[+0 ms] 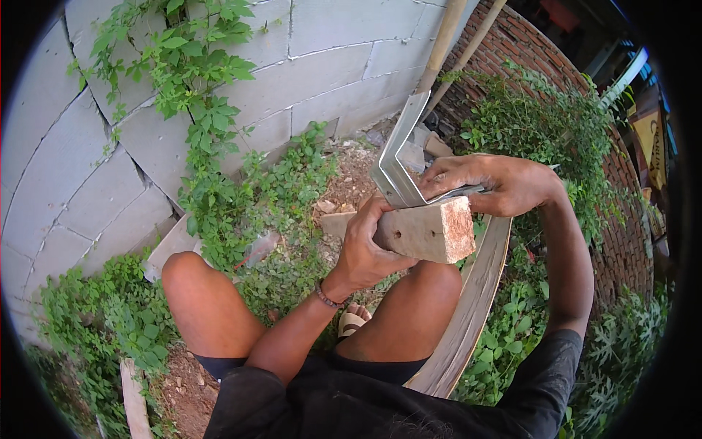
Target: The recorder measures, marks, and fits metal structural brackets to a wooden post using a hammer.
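Observation:
A squared piece of wood [414, 228] with a rough reddish end and two small dark holes is held over my right knee. My left hand [369, 238] is closed around it from the left, thumb near its top. Against its upper face lies a bent, silvery metal channel [398, 175], which angles sharply and rises away toward a wooden pole [444, 44]. My right hand [501, 179] is closed on the metal's near end, fingers curled over it beside the wood. Whether the pole is joined to the metal I cannot tell.
A long weathered plank [479, 311] runs beside my right thigh. Ahead stands a grey block wall [329, 84] with a leafy vine [201, 95]; a curved brick wall [621, 227] is at right. Rubble and low green plants [252, 186] cover the ground. A thin board [134, 399] lies lower left.

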The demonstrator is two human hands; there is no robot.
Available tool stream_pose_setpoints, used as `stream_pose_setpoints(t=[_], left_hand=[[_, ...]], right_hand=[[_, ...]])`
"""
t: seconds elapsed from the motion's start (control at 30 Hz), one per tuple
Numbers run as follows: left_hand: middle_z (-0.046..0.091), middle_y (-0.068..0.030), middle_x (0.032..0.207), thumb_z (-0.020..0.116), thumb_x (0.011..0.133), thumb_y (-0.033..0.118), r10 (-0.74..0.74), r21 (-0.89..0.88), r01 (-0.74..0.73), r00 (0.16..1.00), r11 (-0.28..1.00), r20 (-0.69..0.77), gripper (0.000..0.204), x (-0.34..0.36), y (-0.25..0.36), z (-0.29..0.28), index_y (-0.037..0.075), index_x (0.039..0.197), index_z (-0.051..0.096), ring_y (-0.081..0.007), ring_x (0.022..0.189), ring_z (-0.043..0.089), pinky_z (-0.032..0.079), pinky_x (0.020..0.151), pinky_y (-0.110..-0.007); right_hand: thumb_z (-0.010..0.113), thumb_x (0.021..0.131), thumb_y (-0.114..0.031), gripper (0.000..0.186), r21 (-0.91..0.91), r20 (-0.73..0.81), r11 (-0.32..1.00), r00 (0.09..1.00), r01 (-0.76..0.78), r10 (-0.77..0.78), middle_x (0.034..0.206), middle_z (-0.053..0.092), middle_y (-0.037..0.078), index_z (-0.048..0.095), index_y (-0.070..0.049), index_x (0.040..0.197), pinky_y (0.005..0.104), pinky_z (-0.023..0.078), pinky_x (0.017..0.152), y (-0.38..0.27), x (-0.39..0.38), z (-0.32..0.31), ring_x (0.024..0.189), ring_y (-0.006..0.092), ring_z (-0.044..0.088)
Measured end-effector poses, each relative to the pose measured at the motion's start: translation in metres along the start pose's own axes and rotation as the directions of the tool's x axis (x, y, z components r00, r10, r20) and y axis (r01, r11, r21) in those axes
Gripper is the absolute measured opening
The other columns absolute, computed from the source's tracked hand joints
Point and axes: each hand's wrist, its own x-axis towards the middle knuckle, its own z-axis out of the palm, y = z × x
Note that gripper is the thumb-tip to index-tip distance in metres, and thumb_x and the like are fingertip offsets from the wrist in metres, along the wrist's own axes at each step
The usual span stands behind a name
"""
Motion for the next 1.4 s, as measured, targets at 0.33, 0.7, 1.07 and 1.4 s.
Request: stream_pose_setpoints(t=[0.33, 0.7, 1.07, 1.4], left_hand=[[0.063, -0.0134, 0.097, 0.091, 0.054, 0.019, 0.473, 0.569, -0.439, 0.875, 0.695, 0.098, 0.061, 0.05, 0.018, 0.0, 0.004, 0.101, 0.057, -0.0347, 0.092, 0.061, 0.039, 0.098, -0.051], [0.065, -0.0055, 0.123, 0.072, 0.081, 0.013, 0.436, 0.756, -0.605, 0.767, 0.249, 0.471, 0.023, 0.03, -0.102, 0.003, 0.008, 0.103, 0.066, -0.0235, 0.122, 0.061, 0.04, 0.095, -0.052], [0.06, -0.0136, 0.12, 0.067, 0.079, 0.015, -0.341, 0.776, -0.523, 0.7, 0.353, 0.627, 0.02, -0.076, -0.224, -0.049, 0.011, 0.099, 0.071, -0.0285, 0.116, 0.056, 0.043, 0.102, -0.042], [0.059, -0.0118, 0.11, 0.063, 0.083, 0.01, -0.389, 0.742, -0.414, 0.659, 0.527, 0.644, 0.041, -0.153, -0.289, -0.054, 0.011, 0.124, 0.063, -0.0288, 0.106, 0.056, 0.044, 0.098, -0.043]], right_hand=[[0.048, 0.106, -0.041, 0.044, 0.018, -0.581, 1.0, 0.814, 0.013, 0.0, 0.132, 0.059, 0.016, 0.064, -0.006, 0.128, 0.0371, 0.043, 0.104, 0.0, -0.037, -0.001, 0.122, 0.0239, 0.055], [0.056, 0.103, -0.032, 0.051, 0.835, -0.245, 0.543, 0.822, -0.091, 0.515, 0.134, 0.059, 0.014, 0.048, -0.006, 0.145, 0.0374, 0.064, 0.074, 0.146, -0.012, 0.124, 0.115, 0.0243, 0.062], [0.064, 0.098, -0.023, 0.047, 0.777, -0.303, 0.627, 0.839, -0.058, 0.452, 0.117, 0.068, 0.01, 0.055, -0.003, 0.141, 0.0315, 0.054, 0.084, 0.307, 0.049, 0.328, 0.096, 0.0149, 0.064], [0.069, 0.087, -0.014, 0.042, 0.669, -0.26, 0.712, 0.83, -0.214, 0.494, 0.128, 0.059, 0.021, 0.063, -0.003, 0.127, 0.0433, 0.043, 0.104, 0.341, 0.05, 0.424, 0.119, 0.0405, 0.055]])
